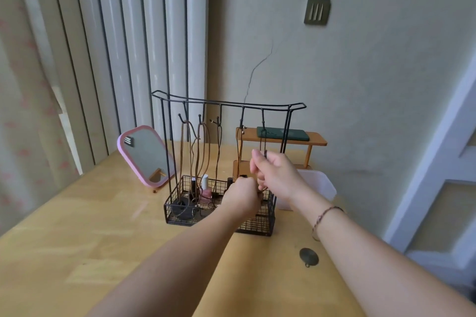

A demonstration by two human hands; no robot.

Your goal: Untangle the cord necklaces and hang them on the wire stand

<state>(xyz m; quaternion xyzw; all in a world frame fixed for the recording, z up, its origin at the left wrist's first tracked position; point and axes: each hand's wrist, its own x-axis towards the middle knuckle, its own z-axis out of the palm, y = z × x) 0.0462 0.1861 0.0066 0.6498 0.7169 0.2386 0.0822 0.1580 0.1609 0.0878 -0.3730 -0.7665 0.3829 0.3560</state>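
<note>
- While both hands work in front of the wire stand [229,105], the right hand [277,175] pinches a dark cord necklace [263,140] between thumb and forefinger; the cord runs straight up from those fingertips to a hook near the stand's right end.
- The left hand [243,194] sits just below and left of the right fingers, curled tight; what it grips is hidden.
- Left of both hands, brown cord necklaces [192,152] hang from hooks into the wire basket [180,216].
- A pink nail polish bottle [205,188] stands just left of the left knuckles.
</note>
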